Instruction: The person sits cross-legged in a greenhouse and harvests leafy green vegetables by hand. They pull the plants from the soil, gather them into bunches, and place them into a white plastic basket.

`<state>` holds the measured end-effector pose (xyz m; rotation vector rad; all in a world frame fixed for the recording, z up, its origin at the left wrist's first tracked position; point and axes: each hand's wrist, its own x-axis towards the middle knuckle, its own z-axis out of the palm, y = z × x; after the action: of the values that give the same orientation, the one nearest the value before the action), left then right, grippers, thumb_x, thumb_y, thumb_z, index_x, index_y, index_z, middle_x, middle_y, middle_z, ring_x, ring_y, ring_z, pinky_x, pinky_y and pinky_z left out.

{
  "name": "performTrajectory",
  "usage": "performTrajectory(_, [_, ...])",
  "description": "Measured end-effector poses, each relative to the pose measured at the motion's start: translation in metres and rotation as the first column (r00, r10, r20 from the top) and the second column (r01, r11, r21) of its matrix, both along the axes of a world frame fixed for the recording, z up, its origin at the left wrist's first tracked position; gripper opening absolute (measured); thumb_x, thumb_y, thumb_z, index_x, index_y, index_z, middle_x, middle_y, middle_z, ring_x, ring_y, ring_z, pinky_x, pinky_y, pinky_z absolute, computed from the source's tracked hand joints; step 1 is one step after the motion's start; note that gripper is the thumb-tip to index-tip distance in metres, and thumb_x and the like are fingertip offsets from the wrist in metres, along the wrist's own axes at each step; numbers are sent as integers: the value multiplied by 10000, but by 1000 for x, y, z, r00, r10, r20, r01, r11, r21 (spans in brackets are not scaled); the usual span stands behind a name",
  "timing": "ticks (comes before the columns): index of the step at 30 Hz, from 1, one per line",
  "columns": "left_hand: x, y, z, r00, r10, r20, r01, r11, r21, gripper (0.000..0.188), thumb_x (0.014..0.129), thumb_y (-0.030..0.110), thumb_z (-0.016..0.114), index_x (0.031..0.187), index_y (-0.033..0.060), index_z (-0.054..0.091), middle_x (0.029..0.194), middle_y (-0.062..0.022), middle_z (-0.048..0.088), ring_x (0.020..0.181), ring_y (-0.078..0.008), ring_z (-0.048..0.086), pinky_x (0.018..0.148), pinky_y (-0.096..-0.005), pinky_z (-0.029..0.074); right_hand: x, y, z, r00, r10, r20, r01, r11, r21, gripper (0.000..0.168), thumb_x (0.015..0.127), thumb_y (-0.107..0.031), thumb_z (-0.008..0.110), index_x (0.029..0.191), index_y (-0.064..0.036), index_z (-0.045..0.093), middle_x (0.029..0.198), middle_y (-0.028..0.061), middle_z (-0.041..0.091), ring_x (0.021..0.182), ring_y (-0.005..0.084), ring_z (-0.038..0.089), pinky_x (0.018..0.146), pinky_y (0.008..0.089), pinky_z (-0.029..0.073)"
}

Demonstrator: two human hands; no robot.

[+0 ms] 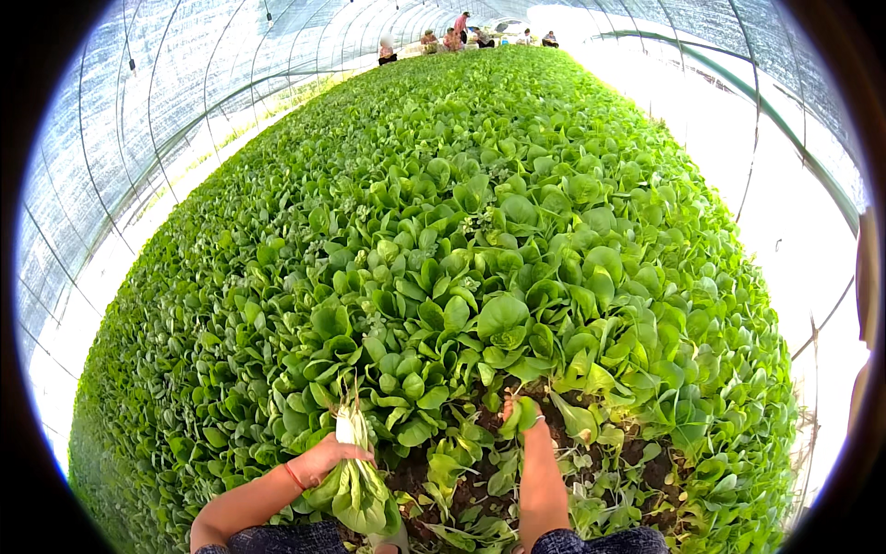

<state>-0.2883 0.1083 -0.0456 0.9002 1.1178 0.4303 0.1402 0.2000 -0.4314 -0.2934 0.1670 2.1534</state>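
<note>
My left hand (327, 458), with a red cord at its wrist, is closed around a bunch of leafy greens (360, 495). The bunch points roots up, its pale stems and thin roots above the fist and its leaves hanging below. My right hand (516, 410) reaches down at the near edge of the standing greens (502, 322). A green leaf covers part of its fingers, so their hold cannot be made out. Loose leaves and small plants (505, 478) lie on dark soil (408, 478) between my forearms.
Dense leafy greens fill the bed ahead and to both sides, under a hooped plastic tunnel (187, 83). Several people (460, 28) are at the far end of the bed. A bright pale strip (720, 152) runs along the right side.
</note>
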Motion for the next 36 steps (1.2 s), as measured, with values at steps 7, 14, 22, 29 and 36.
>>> performTrajectory(7, [5, -20, -1, 995, -90, -32, 93, 992, 85, 405, 758, 86, 658, 1119, -64, 548, 1063, -151, 618, 969, -227, 610, 853, -329, 488, -189, -98, 234, 742, -73, 666, -19, 991, 130, 368, 786, -85, 672, 1085, 24, 488, 880, 104, 603, 730, 196, 599, 693, 318, 514])
performTrajectory(14, [6, -35, 4, 987, -153, -47, 151, 988, -27, 537, 731, 51, 670, 1224, -11, 467, 1050, -79, 590, 931, -150, 571, 804, -287, 477, -284, -141, 308, 536, -468, 702, 202, 879, 432, 541, 907, -236, 566, 1266, 127, 387, 1152, 116, 554, 1032, 152, 511, 902, 262, 390])
performTrajectory(22, [6, -48, -6, 991, -104, 86, 112, 989, -96, 479, 719, 61, 681, 1160, 4, 503, 994, -94, 616, 863, -189, 619, 768, -330, 517, -286, -140, 281, 33, -730, 683, -132, 674, 727, 359, 920, -259, 512, 1074, 66, 509, 1031, 142, 558, 943, 224, 512, 802, 348, 400])
performTrajectory(29, [10, -51, -2, 964, -261, 48, 264, 921, -286, 422, 737, 94, 700, 1117, -4, 543, 966, -91, 624, 844, -176, 621, 771, -298, 509, -287, -151, 258, 626, -431, 650, 305, 902, 305, 266, 890, -249, 525, 926, 14, 545, 841, 93, 608, 751, 167, 586, 687, 286, 468])
performTrajectory(36, [-9, -47, -6, 905, -373, 203, 399, 912, -101, 567, 705, 74, 672, 1221, -16, 458, 1120, -169, 600, 1000, -238, 600, 899, -338, 462, -181, -113, 242, 800, -488, 350, 586, 762, -276, 487, 963, -434, 330, 1084, -3, 522, 834, 99, 574, 793, 244, 562, 852, 381, 452])
